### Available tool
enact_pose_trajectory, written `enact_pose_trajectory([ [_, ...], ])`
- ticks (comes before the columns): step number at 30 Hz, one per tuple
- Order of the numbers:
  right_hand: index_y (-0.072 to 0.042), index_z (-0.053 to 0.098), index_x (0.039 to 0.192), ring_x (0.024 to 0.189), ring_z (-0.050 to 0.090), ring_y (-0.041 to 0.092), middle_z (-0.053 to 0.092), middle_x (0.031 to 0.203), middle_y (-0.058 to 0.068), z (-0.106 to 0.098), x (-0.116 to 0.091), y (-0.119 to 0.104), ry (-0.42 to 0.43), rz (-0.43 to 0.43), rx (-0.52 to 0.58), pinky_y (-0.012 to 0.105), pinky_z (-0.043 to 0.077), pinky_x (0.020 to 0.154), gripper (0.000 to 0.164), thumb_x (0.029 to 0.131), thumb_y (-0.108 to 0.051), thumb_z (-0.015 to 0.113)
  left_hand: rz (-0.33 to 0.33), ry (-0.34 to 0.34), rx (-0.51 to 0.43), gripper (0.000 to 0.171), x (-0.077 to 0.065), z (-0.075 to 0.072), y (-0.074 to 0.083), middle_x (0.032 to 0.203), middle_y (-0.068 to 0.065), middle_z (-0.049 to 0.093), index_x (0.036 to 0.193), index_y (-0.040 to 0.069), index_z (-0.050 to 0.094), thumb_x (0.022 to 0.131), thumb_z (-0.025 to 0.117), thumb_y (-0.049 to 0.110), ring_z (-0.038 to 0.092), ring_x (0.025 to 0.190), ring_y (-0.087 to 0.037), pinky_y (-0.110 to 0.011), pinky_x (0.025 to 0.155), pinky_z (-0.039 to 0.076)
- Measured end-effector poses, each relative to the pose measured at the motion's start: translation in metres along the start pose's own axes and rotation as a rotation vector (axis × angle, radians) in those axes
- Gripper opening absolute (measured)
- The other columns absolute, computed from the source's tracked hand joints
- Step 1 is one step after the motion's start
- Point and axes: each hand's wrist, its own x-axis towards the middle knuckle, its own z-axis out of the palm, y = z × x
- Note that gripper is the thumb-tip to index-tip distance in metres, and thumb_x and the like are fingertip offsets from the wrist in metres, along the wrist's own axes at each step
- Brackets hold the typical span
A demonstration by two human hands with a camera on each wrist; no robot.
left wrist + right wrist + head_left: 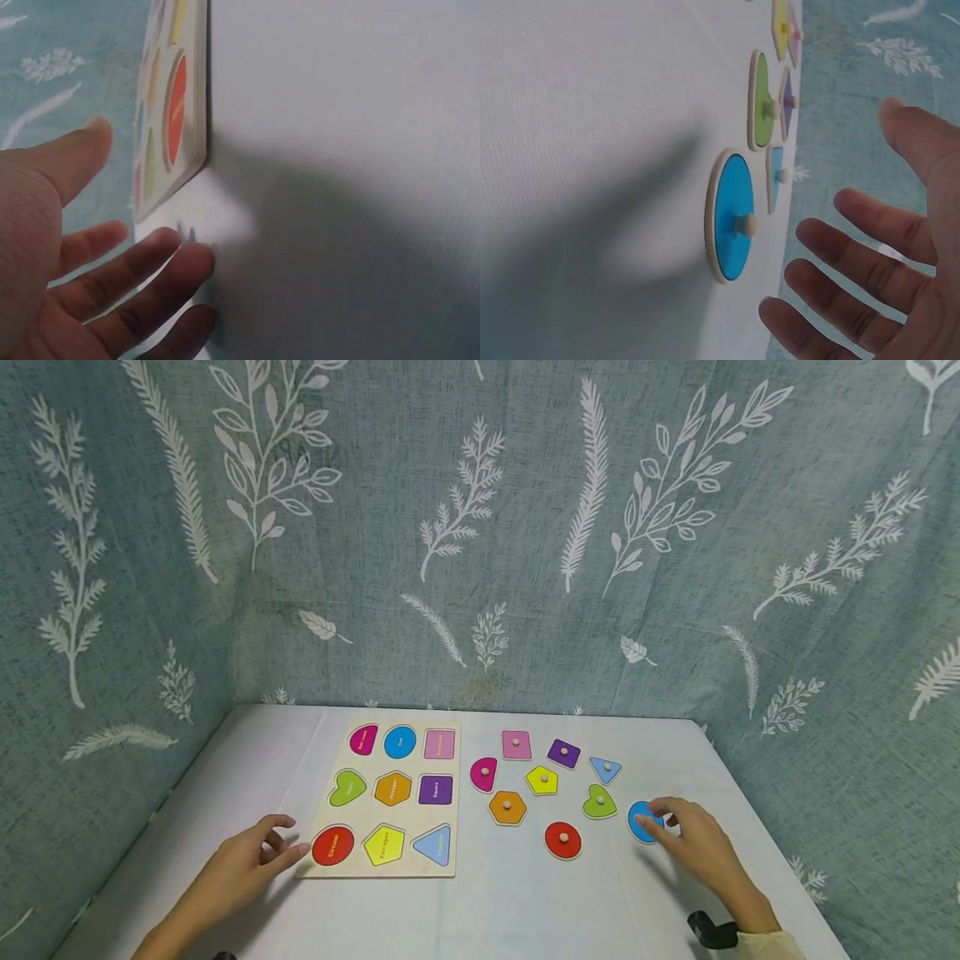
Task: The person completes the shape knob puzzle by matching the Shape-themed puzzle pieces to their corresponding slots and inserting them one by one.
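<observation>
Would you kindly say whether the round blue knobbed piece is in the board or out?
Out: the round blue piece lies knob-up on the table, apart from the board.

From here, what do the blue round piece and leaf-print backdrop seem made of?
Blue round piece: probably wood, smoothly painted or printed; its edge and knob look pale tan. Leaf-print backdrop: likely matte cloth, from its streaky texture and creases.
</observation>
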Motion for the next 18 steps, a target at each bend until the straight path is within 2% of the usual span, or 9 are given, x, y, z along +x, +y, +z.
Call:
enact_pose_trajectory([
  [5, -0.007, 0.07, 0.125, 0.097, 0.066, 0.025, 0.071, 0.112, 0.005, 0.004, 0.001, 0.0, -0.012, 0.016, 0.005, 0.048, 0.053, 0.077, 0.052, 0.097, -0.051, 0.068, -0.003, -0.003, -0.031, 0.066, -0.002, 0.006, 0.0, 0.085, 0.001, 0.061, 0.127, -0.004, 0.059, 0.083, 0.086, 0.037, 0.056, 0.072, -0.014, -0.027, 0.063, 0.046],
  [11, -0.009, 0.07, 0.127, 0.094, 0.066, 0.023, 0.07, 0.106, 0.002, 0.008, 0.003, 0.002, -0.033, 0.029, 0.013, 0.046, 0.054, 0.076, 0.05, 0.098, -0.05, 0.067, -0.063, -0.03, -0.071, 0.079, 0.0, 0.013, 0.001, 0.085, -0.001, 0.058, 0.129, -0.005, 0.059, 0.074, 0.092, 0.041, 0.054, 0.072, -0.016, -0.025, 0.063, 0.05],
  [18, -0.006, 0.07, 0.126, 0.092, 0.066, 0.021, 0.07, 0.106, 0.002, 0.012, 0.006, 0.006, -0.053, 0.043, 0.02, 0.044, 0.054, 0.076, 0.05, 0.098, -0.047, 0.069, -0.074, -0.025, -0.061, 0.084, 0.001, 0.018, 0.003, 0.083, -0.001, 0.055, 0.131, -0.005, 0.059, 0.07, 0.095, 0.041, 0.052, 0.07, -0.016, -0.024, 0.062, 0.049],
])
